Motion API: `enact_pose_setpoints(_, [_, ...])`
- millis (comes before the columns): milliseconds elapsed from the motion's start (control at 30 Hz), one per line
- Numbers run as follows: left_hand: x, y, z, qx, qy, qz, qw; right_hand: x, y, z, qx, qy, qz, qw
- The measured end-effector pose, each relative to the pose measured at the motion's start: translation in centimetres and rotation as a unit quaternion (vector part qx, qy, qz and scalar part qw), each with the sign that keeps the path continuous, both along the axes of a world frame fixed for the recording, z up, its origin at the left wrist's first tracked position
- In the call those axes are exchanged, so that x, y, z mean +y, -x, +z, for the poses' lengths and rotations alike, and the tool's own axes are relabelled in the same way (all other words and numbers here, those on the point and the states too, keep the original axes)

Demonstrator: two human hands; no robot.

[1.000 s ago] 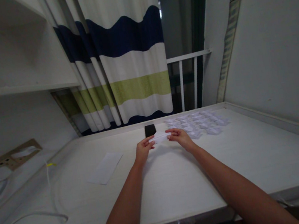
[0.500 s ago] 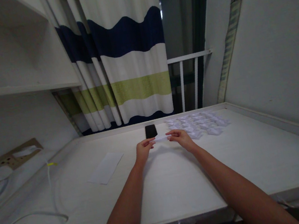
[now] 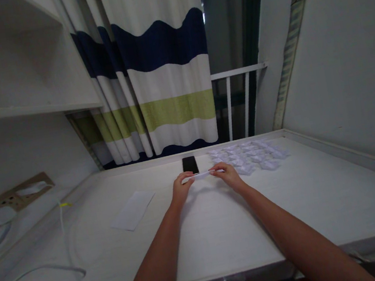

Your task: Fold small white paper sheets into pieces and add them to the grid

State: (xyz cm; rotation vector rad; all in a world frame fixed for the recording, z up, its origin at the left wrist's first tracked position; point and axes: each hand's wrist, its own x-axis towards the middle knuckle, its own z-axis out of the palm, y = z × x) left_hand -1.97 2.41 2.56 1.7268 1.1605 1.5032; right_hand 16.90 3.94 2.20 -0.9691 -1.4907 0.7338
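Between my two hands a narrow piece of white paper [image 3: 201, 175] is held level above the white desk [image 3: 220, 235]. My left hand [image 3: 181, 186] pinches its left end, thumb below and fingers above. At the other end my right hand [image 3: 226, 174] grips it between thumb and fingertips. Just behind the paper lies a black phone [image 3: 190, 165], flat on the desk. Several folded white paper pieces [image 3: 247, 155] are laid out in rows beyond my right hand. To the left of my left arm rests a flat stack or sheet of white paper [image 3: 133, 210].
A power strip [image 3: 12, 201] with plugs is at the far left, and a white cable [image 3: 44, 267] curls across the desk's left side. A striped curtain [image 3: 170, 76] hangs behind the desk. A white rail [image 3: 239, 71] stands by the window. A shelf [image 3: 26, 109] juts out upper left.
My left fingers have shifted slightly on the paper, with the thumb now extended along it. The paper looks narrower and more edge-on. My right hand has barely moved.
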Motion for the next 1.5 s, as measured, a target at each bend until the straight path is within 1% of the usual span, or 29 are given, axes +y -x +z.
enact_pose_setpoints(100, [-0.4,-0.3,0.0,0.018,0.028,-0.017,0.999,-0.2,0.4,0.0,0.024,0.014,0.037,0.999])
enact_pose_setpoints(200, [-0.6,-0.6,0.0,0.034,0.033,-0.032,0.998,-0.5,0.8,0.1,0.029,0.045,0.060,0.997])
enact_pose_setpoints(300, [-0.7,-0.7,0.1,0.032,0.030,-0.028,0.999,-0.8,1.0,0.2,0.022,0.068,0.078,0.994])
enact_pose_setpoints(467, [-0.7,-0.6,0.3,0.025,0.035,-0.021,0.999,-1.3,1.2,0.4,0.011,0.076,0.105,0.991])
enact_pose_setpoints(700, [-0.4,-0.6,-0.1,0.029,0.030,-0.037,0.998,-1.1,1.3,0.1,-0.002,0.082,0.106,0.991])
enact_pose_setpoints(933, [-0.7,-0.6,0.2,0.036,0.038,-0.039,0.998,-0.9,1.4,-0.1,-0.004,0.066,0.090,0.994])
enact_pose_setpoints(1167, [-0.9,-0.9,0.4,0.024,0.049,-0.043,0.998,-0.7,1.7,-0.4,-0.004,0.034,0.089,0.995])
enact_pose_setpoints(1333, [-0.9,-1.0,0.2,0.030,0.050,-0.030,0.998,-1.1,2.1,-0.1,0.018,0.060,0.095,0.994])
enact_pose_setpoints(1500, [-0.9,-1.1,0.0,0.048,0.048,-0.022,0.997,-1.5,2.3,0.2,-0.007,0.068,0.084,0.994])
